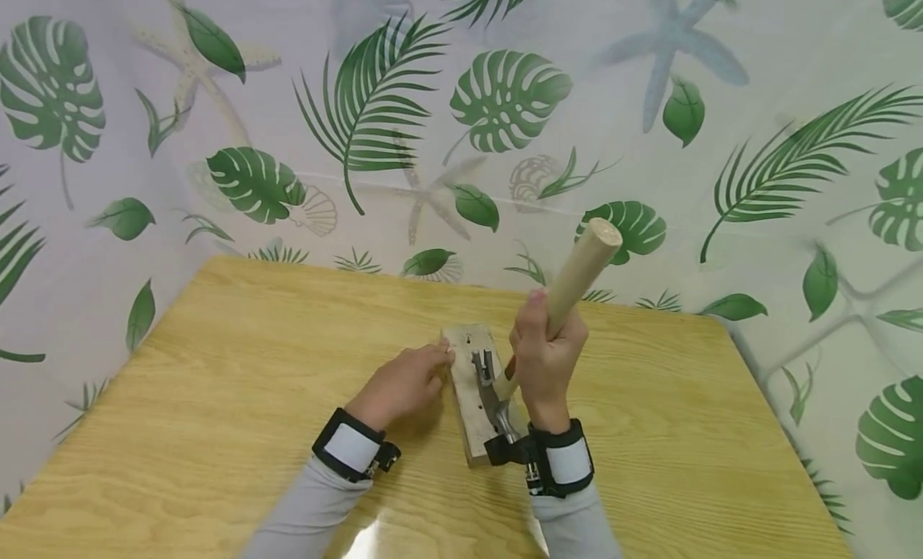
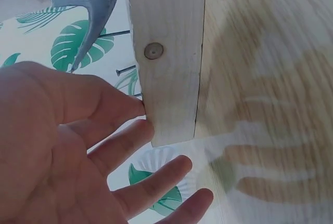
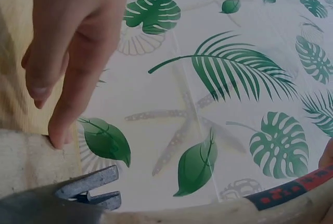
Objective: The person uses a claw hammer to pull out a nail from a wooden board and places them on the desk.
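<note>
My right hand [image 1: 550,355] grips the wooden handle of a claw hammer [image 1: 586,264]; the handle slants up and away to the right. The hammer's steel claw [image 3: 91,187] is over the upper face of a pale wooden block [image 1: 472,415]. Nails [image 2: 125,70] stick out of that face, one of them close by the claw in the left wrist view; whether it sits in the slot I cannot tell. My left hand [image 1: 404,383] touches the block's left edge near its far end with its fingertips, the other fingers [image 2: 156,187] spread and fairly straight.
The block lies on a yellow wood-grain table [image 1: 288,343]. Behind it hangs a white cloth [image 1: 404,223] printed with green leaves, shells and starfish. A round brown mark [image 2: 153,51] shows on the block's side. Both wrists wear black straps.
</note>
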Available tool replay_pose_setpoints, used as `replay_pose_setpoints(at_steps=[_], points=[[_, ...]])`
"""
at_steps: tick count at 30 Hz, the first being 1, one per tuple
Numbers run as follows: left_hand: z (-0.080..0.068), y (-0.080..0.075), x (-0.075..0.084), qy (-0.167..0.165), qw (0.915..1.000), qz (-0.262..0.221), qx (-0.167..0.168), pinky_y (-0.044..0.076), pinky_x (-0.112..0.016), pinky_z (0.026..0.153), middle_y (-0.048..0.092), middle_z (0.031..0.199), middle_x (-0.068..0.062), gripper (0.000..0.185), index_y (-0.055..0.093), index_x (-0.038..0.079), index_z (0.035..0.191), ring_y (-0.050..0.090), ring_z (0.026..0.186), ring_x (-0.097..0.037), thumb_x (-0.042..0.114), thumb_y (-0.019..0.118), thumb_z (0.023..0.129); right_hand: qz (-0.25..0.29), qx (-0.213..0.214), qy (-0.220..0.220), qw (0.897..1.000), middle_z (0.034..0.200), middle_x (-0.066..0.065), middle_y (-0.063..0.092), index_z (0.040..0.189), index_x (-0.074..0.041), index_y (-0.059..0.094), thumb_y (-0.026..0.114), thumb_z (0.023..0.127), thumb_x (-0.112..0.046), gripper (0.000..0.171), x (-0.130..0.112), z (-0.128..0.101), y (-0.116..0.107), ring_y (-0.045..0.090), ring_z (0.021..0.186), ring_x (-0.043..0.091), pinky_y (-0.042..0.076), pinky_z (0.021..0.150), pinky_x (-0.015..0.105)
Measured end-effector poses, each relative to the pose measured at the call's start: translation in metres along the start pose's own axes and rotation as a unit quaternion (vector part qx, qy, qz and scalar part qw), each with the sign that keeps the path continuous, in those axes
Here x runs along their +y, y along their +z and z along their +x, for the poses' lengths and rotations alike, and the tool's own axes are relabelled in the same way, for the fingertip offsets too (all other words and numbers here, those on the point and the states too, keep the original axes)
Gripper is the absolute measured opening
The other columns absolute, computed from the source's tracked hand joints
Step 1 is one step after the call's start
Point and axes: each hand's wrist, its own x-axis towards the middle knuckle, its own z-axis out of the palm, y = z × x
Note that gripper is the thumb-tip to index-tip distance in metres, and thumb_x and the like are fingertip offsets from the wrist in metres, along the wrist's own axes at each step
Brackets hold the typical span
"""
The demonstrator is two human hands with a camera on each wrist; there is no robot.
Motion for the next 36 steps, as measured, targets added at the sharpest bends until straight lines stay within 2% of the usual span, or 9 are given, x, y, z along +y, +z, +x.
replay_pose_setpoints(at_steps=[9,13,15,17,20,22,26,32,36], points=[[-0.002,-0.001,-0.001,0.011,0.9999,-0.002,-0.012,0.034,-0.049,0.118,0.043,0.158,-0.011,0.045,0.054,0.005,0.146,0.043,0.144,-0.035,0.007,0.056,0.101,0.094,0.027,-0.028,0.995,0.049,0.0,0.035,0.071,0.005,0.037,0.048,0.099,-0.005,0.032,-0.026,0.011,-0.008,0.03,0.036,0.008,0.025,0.032,0.026],[-0.001,-0.005,0.001,0.029,0.9994,0.006,0.02,0.036,-0.047,0.118,0.049,0.154,-0.012,0.046,0.055,0.005,0.145,0.046,0.142,-0.034,0.01,0.06,0.099,0.126,0.035,-0.056,0.99,0.047,0.0,0.029,0.066,0.0,0.033,0.046,0.098,-0.002,0.034,-0.049,0.017,-0.007,0.026,0.035,0.008,0.022,0.031,0.023],[0.001,-0.007,0.006,0.056,0.9971,-0.015,0.049,0.039,-0.046,0.116,0.056,0.147,-0.011,0.044,0.058,0.007,0.142,0.049,0.138,-0.032,0.011,0.063,0.098,0.14,0.04,-0.061,0.987,0.047,-0.001,0.027,0.065,-0.001,0.032,0.044,0.097,0.0,0.034,-0.061,0.019,-0.009,0.025,0.035,0.007,0.021,0.031,0.022],[0.001,-0.008,0.013,0.102,0.9906,-0.054,0.074,0.044,-0.044,0.112,0.061,0.139,-0.007,0.04,0.062,0.01,0.136,0.053,0.133,-0.028,0.013,0.067,0.097,0.152,0.046,-0.06,0.985,0.047,-0.001,0.027,0.065,-0.001,0.031,0.043,0.096,0.001,0.033,-0.071,0.021,-0.01,0.024,0.035,0.006,0.02,0.031,0.021],[0.001,-0.007,0.025,0.168,0.9762,-0.109,0.083,0.049,-0.042,0.104,0.067,0.125,-0.002,0.029,0.068,0.013,0.124,0.059,0.123,-0.023,0.012,0.07,0.095,0.161,0.052,-0.056,0.984,0.048,-0.001,0.027,0.066,-0.001,0.032,0.043,0.095,0.001,0.031,-0.081,0.023,-0.012,0.025,0.035,0.006,0.021,0.03,0.022],[0.0,-0.006,0.032,0.198,0.9681,-0.129,0.084,0.053,-0.041,0.099,0.07,0.117,-0.002,0.023,0.07,0.012,0.117,0.063,0.115,-0.022,0.01,0.071,0.094,0.162,0.056,-0.052,0.984,0.048,-0.001,0.028,0.066,-0.001,0.032,0.043,0.095,0.001,0.031,-0.085,0.023,-0.013,0.025,0.035,0.007,0.021,0.03,0.022],[-0.001,-0.004,0.039,0.209,0.9641,-0.136,0.091,0.056,-0.039,0.09,0.072,0.104,-0.001,0.018,0.072,0.013,0.111,0.065,0.102,-0.023,0.008,0.071,0.093,0.159,0.06,-0.045,0.984,0.047,0.0,0.028,0.066,-0.001,0.033,0.043,0.094,0.001,0.03,-0.088,0.023,-0.014,0.024,0.034,0.008,0.021,0.03,0.023],[0.001,-0.001,0.041,0.201,0.9653,-0.134,0.099,0.057,-0.04,0.085,0.073,0.097,0.001,0.009,0.074,0.014,0.099,0.066,0.095,-0.022,0.007,0.071,0.093,0.153,0.055,-0.042,0.986,0.047,0.0,0.028,0.065,-0.001,0.032,0.042,0.094,0.001,0.031,-0.09,0.024,-0.019,0.024,0.033,0.009,0.021,0.029,0.023],[0.004,0.003,0.042,0.214,0.9635,-0.127,0.099,0.057,-0.042,0.083,0.072,0.094,0.001,0.006,0.072,0.013,0.095,0.064,0.092,-0.018,0.007,0.071,0.093,0.153,0.045,-0.042,0.986,0.046,0.001,0.029,0.066,0.0,0.033,0.041,0.095,0.002,0.03,-0.091,0.024,-0.023,0.025,0.033,0.009,0.022,0.029,0.023]])
